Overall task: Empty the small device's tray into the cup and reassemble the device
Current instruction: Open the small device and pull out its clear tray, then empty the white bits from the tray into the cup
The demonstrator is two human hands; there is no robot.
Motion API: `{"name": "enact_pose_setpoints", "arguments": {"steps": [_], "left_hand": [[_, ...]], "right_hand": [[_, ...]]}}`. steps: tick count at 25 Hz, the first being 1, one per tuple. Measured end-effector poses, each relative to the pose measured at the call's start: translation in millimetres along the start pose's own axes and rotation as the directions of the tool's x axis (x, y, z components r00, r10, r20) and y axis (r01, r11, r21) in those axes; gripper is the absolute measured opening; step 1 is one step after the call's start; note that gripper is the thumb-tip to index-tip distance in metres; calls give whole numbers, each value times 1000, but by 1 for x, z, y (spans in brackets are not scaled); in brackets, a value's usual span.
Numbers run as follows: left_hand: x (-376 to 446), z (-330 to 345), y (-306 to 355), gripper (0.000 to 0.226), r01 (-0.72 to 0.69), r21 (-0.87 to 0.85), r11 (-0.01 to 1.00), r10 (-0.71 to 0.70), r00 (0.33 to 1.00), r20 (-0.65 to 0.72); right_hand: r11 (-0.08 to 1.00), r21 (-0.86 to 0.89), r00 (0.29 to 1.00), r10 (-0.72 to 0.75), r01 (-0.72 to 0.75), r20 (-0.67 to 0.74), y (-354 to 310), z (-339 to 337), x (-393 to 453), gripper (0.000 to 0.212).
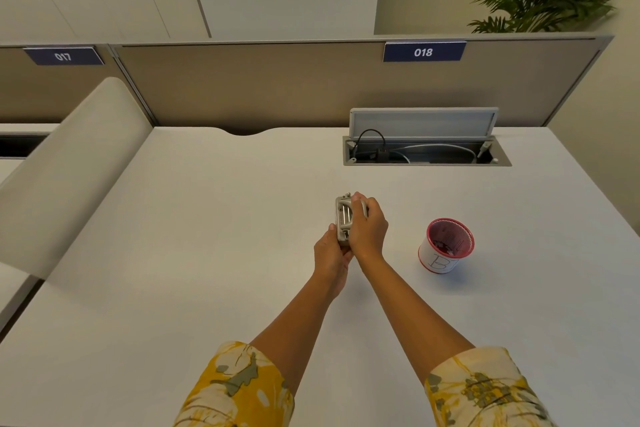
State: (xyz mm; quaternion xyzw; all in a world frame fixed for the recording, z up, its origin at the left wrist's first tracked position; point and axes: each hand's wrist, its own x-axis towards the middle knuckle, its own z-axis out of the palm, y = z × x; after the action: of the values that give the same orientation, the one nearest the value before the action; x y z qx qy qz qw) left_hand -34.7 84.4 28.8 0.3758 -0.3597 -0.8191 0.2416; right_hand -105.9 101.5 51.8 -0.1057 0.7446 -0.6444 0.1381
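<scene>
A small grey metal device (344, 218), like a hole punch, is held above the white desk near its middle. My left hand (330, 255) grips its near end from below. My right hand (369, 227) wraps over its right side and far end, hiding that part. I cannot make out the tray as a separate piece. A small cup (445, 246) with a red rim, red inside and white wall marked with a letter stands on the desk to the right of my hands, apart from them. Something dark lies in its bottom.
An open cable hatch (426, 149) with its lid raised and cords inside sits at the back right of the desk (207, 253). A brown partition (277, 87) closes the far edge. A padded divider (69, 163) rises along the left side.
</scene>
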Motion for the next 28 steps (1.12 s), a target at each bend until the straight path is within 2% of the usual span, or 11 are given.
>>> {"name": "enact_pose_setpoints", "arguments": {"steps": [4,9,13,15,18,23,25,28], "left_hand": [[3,0,5,41,-20,38,999,20,1000,4],[8,-1,8,38,-65,135,989,67,998,-17],[11,-7,9,36,-71,173,982,85,994,-72],[14,-7,10,33,-63,187,980,83,991,-103],[18,-7,8,33,-45,193,980,70,990,-122],[23,-11,5,32,-41,179,983,68,987,-145],[26,-14,4,33,-25,187,982,58,983,-174],[29,-19,6,33,-29,185,982,68,977,-204]], "right_hand": [[999,-13,999,42,-41,12,-2,-1,4,27],[995,-10,994,97,-96,49,-4,-4,4,33],[957,99,956,258,-273,141,-15,-12,10,31],[880,250,908,355,-405,222,-18,-18,13,33],[590,521,787,435,-617,438,-13,-27,19,40],[272,646,689,439,-713,577,5,-44,27,34],[230,643,669,429,-731,607,13,-50,29,34],[352,578,674,462,-736,577,21,-55,32,40]]}}
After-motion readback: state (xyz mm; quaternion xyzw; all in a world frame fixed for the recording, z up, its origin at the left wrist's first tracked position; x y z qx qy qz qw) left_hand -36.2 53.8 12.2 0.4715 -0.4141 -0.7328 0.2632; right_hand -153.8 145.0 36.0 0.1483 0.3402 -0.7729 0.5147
